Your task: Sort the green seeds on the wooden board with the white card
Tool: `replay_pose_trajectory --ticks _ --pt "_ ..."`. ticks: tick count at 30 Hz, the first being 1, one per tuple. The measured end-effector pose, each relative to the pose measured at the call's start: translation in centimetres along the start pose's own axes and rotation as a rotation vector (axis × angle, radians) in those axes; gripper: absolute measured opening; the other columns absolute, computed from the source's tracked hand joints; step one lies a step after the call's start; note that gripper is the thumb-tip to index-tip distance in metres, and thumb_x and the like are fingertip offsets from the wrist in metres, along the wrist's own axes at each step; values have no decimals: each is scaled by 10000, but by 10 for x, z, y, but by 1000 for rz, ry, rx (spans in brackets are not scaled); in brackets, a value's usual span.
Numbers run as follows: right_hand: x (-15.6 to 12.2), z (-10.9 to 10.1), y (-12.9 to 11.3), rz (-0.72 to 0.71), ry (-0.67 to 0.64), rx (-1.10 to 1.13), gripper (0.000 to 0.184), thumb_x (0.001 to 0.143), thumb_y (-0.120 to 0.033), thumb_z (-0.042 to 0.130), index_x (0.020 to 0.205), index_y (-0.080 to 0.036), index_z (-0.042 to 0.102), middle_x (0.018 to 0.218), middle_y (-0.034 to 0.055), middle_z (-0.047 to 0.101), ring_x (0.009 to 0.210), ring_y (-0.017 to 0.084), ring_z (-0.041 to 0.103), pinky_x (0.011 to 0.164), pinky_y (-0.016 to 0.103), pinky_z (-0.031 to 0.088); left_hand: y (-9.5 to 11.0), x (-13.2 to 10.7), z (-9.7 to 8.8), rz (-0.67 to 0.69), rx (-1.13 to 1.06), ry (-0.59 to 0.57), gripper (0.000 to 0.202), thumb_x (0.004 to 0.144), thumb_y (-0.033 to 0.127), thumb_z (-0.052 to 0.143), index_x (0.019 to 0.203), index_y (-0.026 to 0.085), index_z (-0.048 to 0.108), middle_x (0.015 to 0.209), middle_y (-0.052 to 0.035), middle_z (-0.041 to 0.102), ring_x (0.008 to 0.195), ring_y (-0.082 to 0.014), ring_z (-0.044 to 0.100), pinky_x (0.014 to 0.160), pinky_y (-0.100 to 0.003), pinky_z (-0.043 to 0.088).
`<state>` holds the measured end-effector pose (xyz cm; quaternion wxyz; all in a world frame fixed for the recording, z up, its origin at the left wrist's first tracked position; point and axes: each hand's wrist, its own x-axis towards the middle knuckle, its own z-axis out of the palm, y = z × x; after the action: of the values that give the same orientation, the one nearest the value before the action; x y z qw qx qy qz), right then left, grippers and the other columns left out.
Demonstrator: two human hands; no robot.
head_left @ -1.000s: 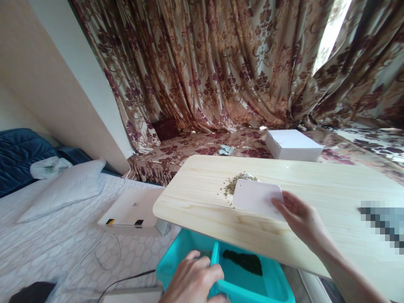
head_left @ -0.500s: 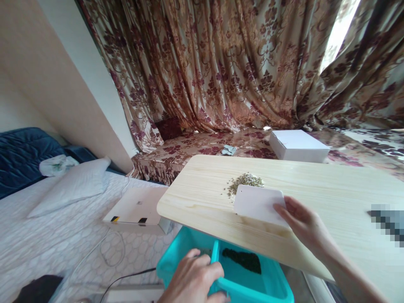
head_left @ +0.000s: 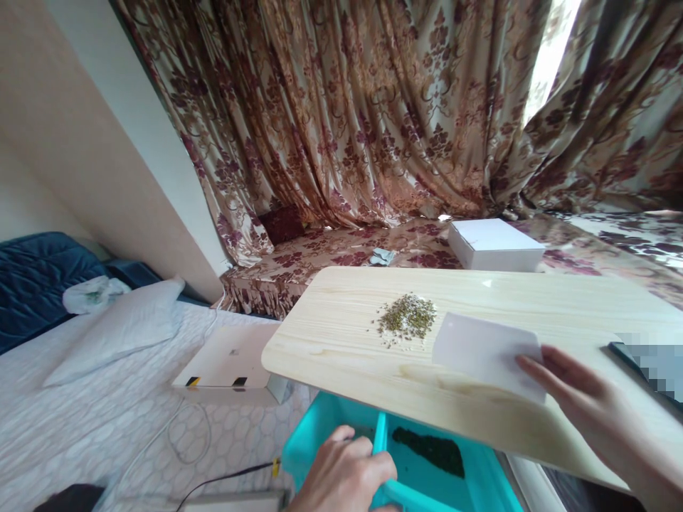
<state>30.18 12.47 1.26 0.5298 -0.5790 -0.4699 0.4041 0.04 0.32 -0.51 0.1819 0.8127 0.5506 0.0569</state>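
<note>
My right hand [head_left: 592, 412] grips a flat white plastic scraper [head_left: 488, 353], which lies on a pale wooden tabletop [head_left: 346, 348]. A small heap of mixed green and white grains [head_left: 406, 318] lies on the wood just left of the scraper, apart from it. Below the table's near edge, my left hand [head_left: 346, 476] is closed over the centre divider of a turquoise plastic bin [head_left: 480, 476]. Dark green grains [head_left: 430, 451] lie in the bin's right compartment. The left compartment is mostly hidden by my hand.
A white box [head_left: 494, 245] sits on a patterned cushion behind the table, with floral curtains [head_left: 373, 107] beyond. At left is a bed with a white pillow [head_left: 114, 331]. A flat white carton [head_left: 229, 359] and a black cable [head_left: 224, 473] lie on it.
My right hand has drawn the scraper to the right, away from the grain heap, which is now fully uncovered. My left hand has stayed on the bin divider.
</note>
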Motion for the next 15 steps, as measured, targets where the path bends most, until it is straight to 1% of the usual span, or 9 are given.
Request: replay_pose_trajectory --ticks 2,3,5,7,10,11,13,15 --pt "9 -3 2 -8 98 -17 240 517 -377 762 727 -273 711 843 43 771 782 257 701 699 323 582 -3 4 10 26 34 48 351 701 490 816 940 276 673 847 16 636 916 -221 622 1004 -400 377" --pt "12 -2 4 -16 125 -27 229 528 -374 750 725 -266 705 833 43 770 772 253 700 692 320 578 -4 5 14 46 46 55 357 696 505 812 937 280 675 818 22 630 870 -213 628 997 -396 382" --pt "17 2 9 -53 119 -38 223 556 -376 731 739 -253 703 832 46 769 761 247 699 674 315 573 -9 7 19 78 64 58 356 698 530 794 927 284 676 776 29 619 796 -202 634 976 -386 398" --pt "20 7 15 -110 83 -31 232 586 -387 718 771 -249 704 830 43 766 749 240 700 648 307 570 -13 7 20 108 69 50 312 737 520 764 928 290 673 760 33 620 753 -190 636 970 -370 405" --pt "21 13 22 -164 65 -31 212 616 -394 703 775 -254 688 790 29 759 716 226 701 605 289 564 -19 6 18 145 76 47 151 836 379 705 959 301 664 777 37 635 726 -165 638 973 -322 404" --pt "21 14 24 -167 64 -39 204 623 -392 697 773 -255 682 778 26 758 707 223 699 597 285 561 -20 6 17 149 75 46 127 846 345 699 960 301 664 776 38 637 722 -162 640 973 -313 405" --pt "21 16 25 -165 63 -59 198 633 -391 684 774 -253 674 764 22 753 695 216 695 588 279 554 -19 6 17 141 67 62 163 812 352 742 946 296 667 773 38 638 722 -166 643 980 -324 405" --pt "21 18 24 -167 66 -66 201 636 -392 678 779 -252 667 762 21 749 691 212 690 587 277 549 -16 6 17 130 57 80 245 753 407 794 928 289 670 774 34 637 744 -181 647 984 -352 407"
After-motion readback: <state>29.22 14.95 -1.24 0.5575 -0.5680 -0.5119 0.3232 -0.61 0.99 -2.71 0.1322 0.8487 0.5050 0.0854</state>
